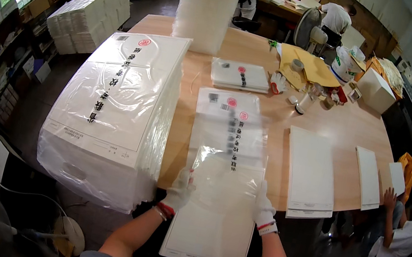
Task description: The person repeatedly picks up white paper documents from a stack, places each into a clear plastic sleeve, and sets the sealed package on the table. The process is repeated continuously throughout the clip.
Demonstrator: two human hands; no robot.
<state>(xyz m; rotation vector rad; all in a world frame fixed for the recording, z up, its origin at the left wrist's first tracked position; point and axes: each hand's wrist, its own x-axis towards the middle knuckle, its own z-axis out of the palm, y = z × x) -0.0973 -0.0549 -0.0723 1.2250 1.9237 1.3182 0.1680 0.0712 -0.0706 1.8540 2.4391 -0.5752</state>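
A stack of large white paper sheets (210, 228) lies lengthwise in front of me, its near end reaching past the table edge toward my body. Its far part meets a shiny clear plastic bag (240, 140) with black print and a red stamp; how far the paper is inside, I cannot tell. My left hand (180, 189), in a white glove with a red cuff, grips the stack's left edge. On the right edge my right hand (264, 206), gloved the same way, holds on too. Both sets of fingers are partly hidden by the paper.
A tall pile of plastic-bagged paper (113, 90) rises at the left. Behind stand a bagged packet (240, 75) and a tall translucent column (205, 7). Paper stacks (311, 172) (367, 179) lie at the right. A person (401, 240) touches the table's right end.
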